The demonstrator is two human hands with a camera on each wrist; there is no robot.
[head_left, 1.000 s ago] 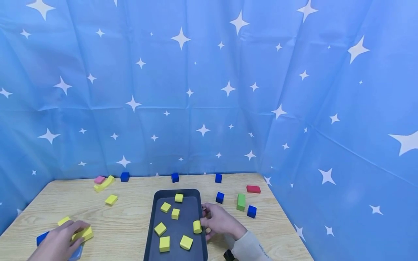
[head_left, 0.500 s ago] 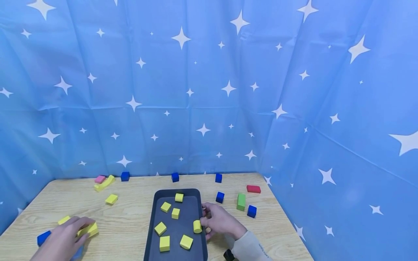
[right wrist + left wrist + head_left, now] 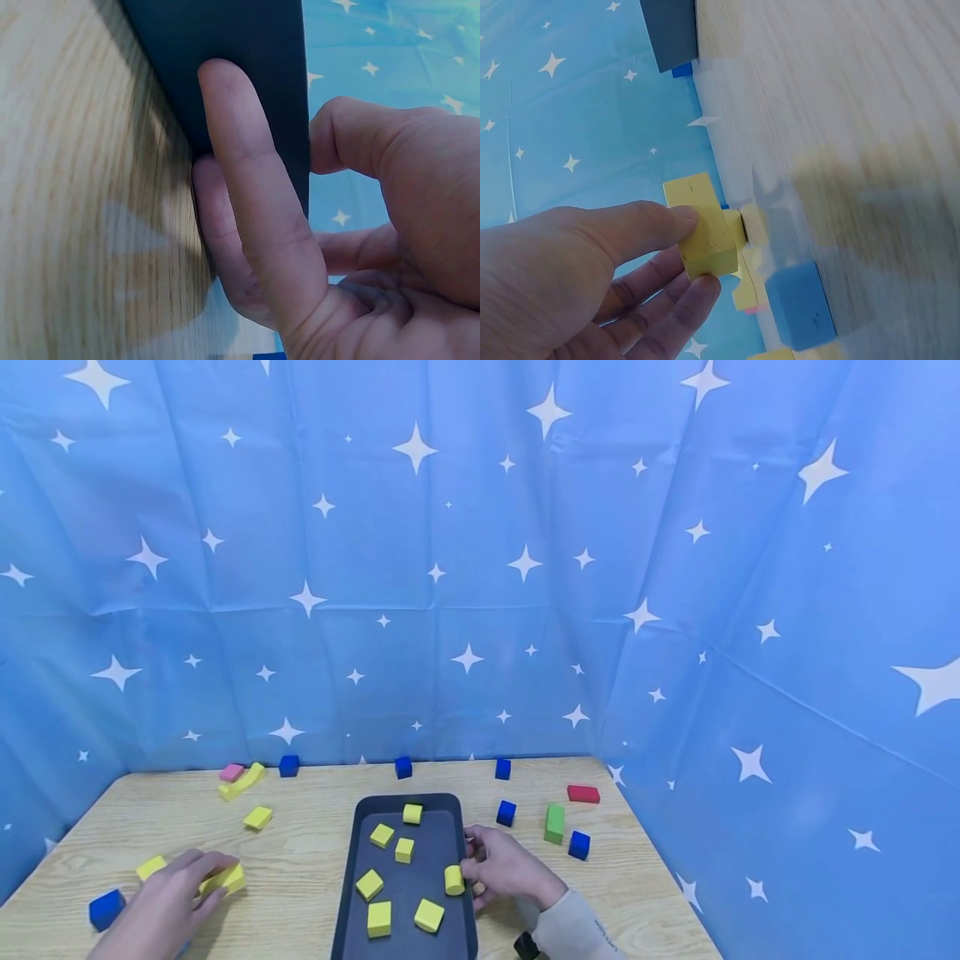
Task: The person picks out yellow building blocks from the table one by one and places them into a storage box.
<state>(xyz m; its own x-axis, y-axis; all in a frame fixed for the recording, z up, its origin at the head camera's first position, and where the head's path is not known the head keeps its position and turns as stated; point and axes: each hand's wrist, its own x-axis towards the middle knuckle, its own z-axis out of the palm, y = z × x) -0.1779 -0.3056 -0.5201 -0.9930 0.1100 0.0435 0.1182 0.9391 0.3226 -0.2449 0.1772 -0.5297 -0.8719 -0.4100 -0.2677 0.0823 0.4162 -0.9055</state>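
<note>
My left hand (image 3: 168,897) pinches a yellow rectangular block (image 3: 705,232) between thumb and fingers, left of the tray. In the left wrist view this block is tilted, with the thumb across its upper face. My right hand (image 3: 510,864) grips the right side of a dark grey tray (image 3: 405,943), thumb at the rim and fingers along the outer wall (image 3: 262,97). Inside the tray lie several yellow blocks (image 3: 369,885), among them a yellow cylinder (image 3: 453,881) close to the right thumb. A blue block (image 3: 107,910) and another yellow block (image 3: 152,867) lie beside my left hand.
Back left are a pink block (image 3: 232,772), a wavy yellow piece (image 3: 242,782) and a yellow block (image 3: 258,818). Several blue blocks (image 3: 506,813), a green block (image 3: 554,823) and a red block (image 3: 582,794) lie behind and right of the tray. A starry blue curtain (image 3: 465,527) borders the table.
My left hand has moved right toward the tray with the yellow block, uncovering more of the blue block behind it. The right hand and the tray have stayed in place.
</note>
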